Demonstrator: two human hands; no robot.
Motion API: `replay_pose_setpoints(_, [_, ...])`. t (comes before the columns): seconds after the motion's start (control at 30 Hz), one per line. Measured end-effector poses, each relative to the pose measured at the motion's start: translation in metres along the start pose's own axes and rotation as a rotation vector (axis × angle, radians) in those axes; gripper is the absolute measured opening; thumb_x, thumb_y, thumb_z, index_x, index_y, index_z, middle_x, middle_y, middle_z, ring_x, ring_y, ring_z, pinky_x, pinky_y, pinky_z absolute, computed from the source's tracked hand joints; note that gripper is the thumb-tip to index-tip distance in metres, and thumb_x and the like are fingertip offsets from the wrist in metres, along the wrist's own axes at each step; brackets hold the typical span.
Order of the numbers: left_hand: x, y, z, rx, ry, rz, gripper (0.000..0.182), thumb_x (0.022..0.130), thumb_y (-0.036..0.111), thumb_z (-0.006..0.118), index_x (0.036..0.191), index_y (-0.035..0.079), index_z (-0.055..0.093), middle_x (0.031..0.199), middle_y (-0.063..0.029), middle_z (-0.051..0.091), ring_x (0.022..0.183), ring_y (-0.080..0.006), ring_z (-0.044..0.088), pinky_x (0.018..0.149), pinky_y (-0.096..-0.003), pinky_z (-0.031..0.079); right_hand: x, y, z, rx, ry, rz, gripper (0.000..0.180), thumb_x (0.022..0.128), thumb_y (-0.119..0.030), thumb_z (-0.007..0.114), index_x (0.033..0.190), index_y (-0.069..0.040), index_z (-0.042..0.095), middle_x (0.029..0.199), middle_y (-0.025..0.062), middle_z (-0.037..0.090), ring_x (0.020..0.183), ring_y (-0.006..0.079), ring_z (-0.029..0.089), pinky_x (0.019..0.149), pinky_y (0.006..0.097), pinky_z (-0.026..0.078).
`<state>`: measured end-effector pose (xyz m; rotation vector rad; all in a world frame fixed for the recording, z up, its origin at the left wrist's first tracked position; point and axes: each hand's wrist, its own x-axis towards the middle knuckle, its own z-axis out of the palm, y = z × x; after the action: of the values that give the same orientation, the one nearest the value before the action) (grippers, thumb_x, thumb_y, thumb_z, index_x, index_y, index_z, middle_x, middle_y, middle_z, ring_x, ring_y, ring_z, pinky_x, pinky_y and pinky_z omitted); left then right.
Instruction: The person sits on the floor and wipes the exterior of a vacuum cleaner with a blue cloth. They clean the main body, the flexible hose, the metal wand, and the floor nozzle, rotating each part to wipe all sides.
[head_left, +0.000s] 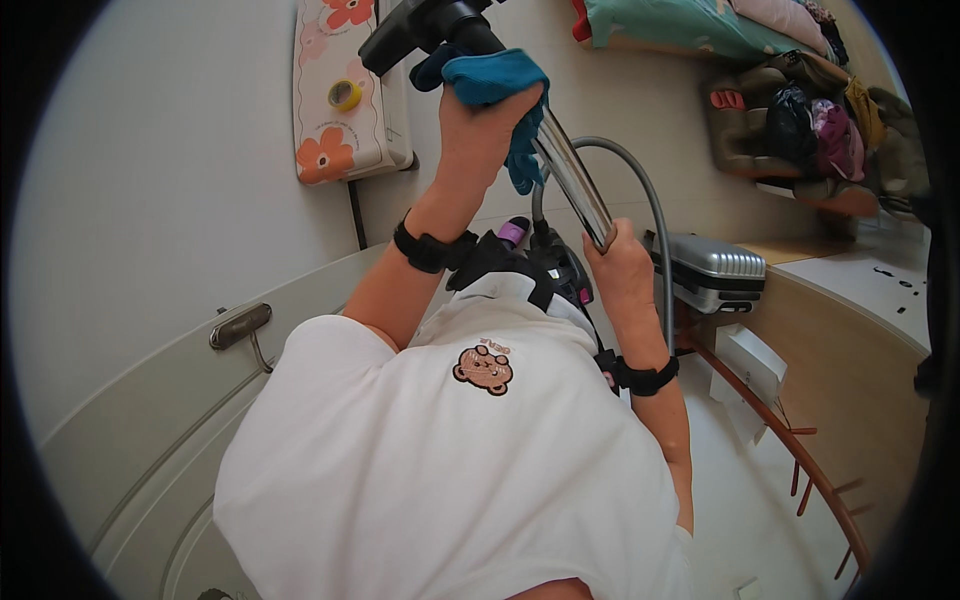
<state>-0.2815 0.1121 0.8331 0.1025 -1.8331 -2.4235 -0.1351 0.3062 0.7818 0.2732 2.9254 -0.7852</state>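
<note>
A blue-teal cloth (495, 79) is bunched in my left hand (484, 131), wrapped around the upper part of a chrome vacuum tube (574, 176). Just beyond the cloth, a black vacuum floor head (431, 30) is raised at the tube's far end, partly cut off by the top of the picture. My right hand (622, 259) grips the near end of the tube, which slants down toward it. Below the tube, a black canister vacuum cleaner (559, 266) stands on the floor by my feet, partly hidden by my clothing. Its grey hose (645, 176) arches up and passes behind my right hand.
At the upper left, a flower-patterned cover (322, 139) lies on a white cabinet, with a yellow tape roll (345, 95) on top. A silver suitcase (705, 270), a brown sofa (739, 124) holding bags and a wooden coat rack (780, 427) are on the right. A door (157, 420) stands left.
</note>
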Motion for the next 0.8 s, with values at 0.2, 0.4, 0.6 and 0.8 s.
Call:
replay_pose_setpoints(0.2, [0.003, 0.007, -0.018, -0.151, 0.143, -0.132, 0.042, 0.087, 0.033, 0.080, 0.115, 0.006, 0.064, 0.099, -0.0036, 0.065, 0.087, -0.0119, 0.063, 0.076, -0.0272, 0.053, 0.001, 0.003, 0.010, 0.062, -0.041, -0.066, 0.037, 0.086, -0.025, 0.078, 0.100, -0.005, 0.051, 0.077, 0.0193, 0.065, 0.072, 0.0417, 0.066, 0.062, 0.0486, 0.055])
replay_pose_setpoints(0.4, [0.000, 0.008, -0.032, 0.115, 0.030, -0.023, 0.044, 0.084, 0.024, 0.085, 0.117, 0.005, 0.063, 0.103, -0.0050, 0.065, 0.095, -0.0153, 0.063, 0.081, -0.0281, 0.052, 0.008, -0.018, 0.030, 0.052, 0.116, -0.116, 0.039, 0.084, -0.022, 0.079, 0.104, -0.004, 0.050, 0.080, 0.0190, 0.066, 0.081, 0.0390, 0.067, 0.070, 0.0474, 0.055])
replay_pose_setpoints(0.6, [-0.008, 0.004, -0.050, -0.079, 0.099, -0.144, 0.030, 0.082, 0.005, 0.076, 0.110, 0.005, 0.065, 0.100, -0.0063, 0.066, 0.089, -0.0189, 0.065, 0.078, -0.0305, 0.054, 0.034, -0.010, 0.021, 0.358, -0.452, -0.062, 0.031, 0.079, -0.022, 0.076, 0.093, -0.003, 0.056, 0.076, 0.0126, 0.066, 0.075, 0.0320, 0.066, 0.068, 0.0398, 0.054])
replay_pose_setpoints(0.8, [-0.014, 0.012, -0.073, -0.033, -0.062, -0.075, 0.022, 0.083, 0.000, 0.069, 0.104, 0.001, 0.065, 0.096, -0.0073, 0.067, 0.087, -0.0207, 0.066, 0.079, -0.0308, 0.055, 0.033, -0.008, 0.039, 0.755, -0.815, 0.103, 0.024, 0.081, -0.016, 0.074, 0.087, -0.002, 0.055, 0.070, 0.0051, 0.062, 0.059, 0.0132, 0.060, 0.054, 0.0314, 0.048])
